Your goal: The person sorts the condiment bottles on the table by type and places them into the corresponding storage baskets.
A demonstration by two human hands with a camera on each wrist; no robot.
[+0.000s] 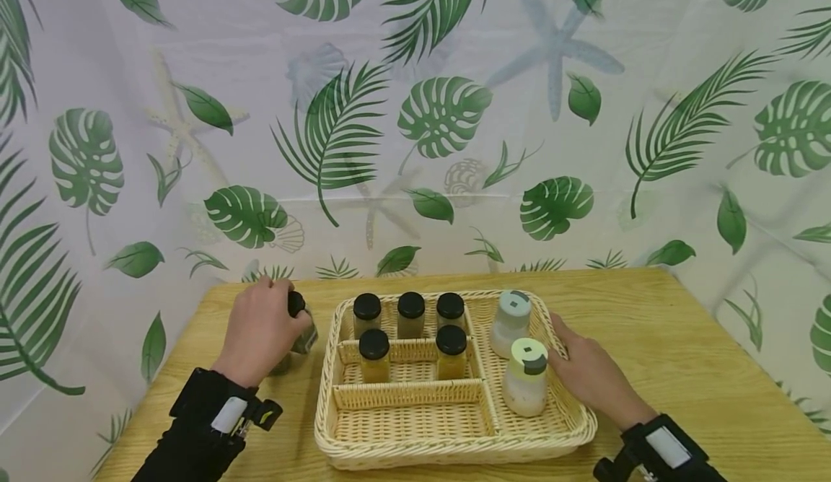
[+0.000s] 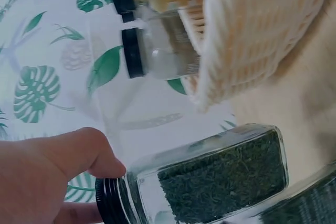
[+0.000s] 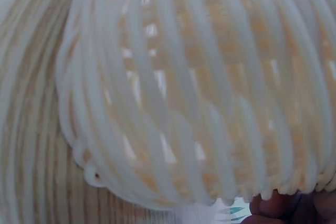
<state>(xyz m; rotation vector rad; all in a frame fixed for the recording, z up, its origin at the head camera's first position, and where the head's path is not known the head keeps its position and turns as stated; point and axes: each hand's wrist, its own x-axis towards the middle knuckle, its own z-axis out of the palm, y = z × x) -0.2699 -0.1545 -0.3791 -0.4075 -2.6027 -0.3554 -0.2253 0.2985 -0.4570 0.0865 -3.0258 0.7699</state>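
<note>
My left hand (image 1: 262,330) pinches the black lid of a clear glass spice jar (image 2: 226,177), left of the wicker basket (image 1: 415,455). Dark green dried herbs lie inside the jar. A second jar of dark green contents (image 2: 310,203) is close beside it, partly cut off in the left wrist view. My right hand (image 1: 594,370) holds the basket's right rim; in the right wrist view only its fingertips (image 3: 273,208) show below the weave. Several black-lidded jars (image 1: 374,359) stand in the basket's back and middle left compartments.
In the basket's right compartment stand two shakers, one with a pale blue lid (image 1: 513,323) and one with a yellow-green lid (image 1: 526,381). The wooden table (image 1: 701,366) meets a leaf-patterned cloth (image 1: 441,179) behind it.
</note>
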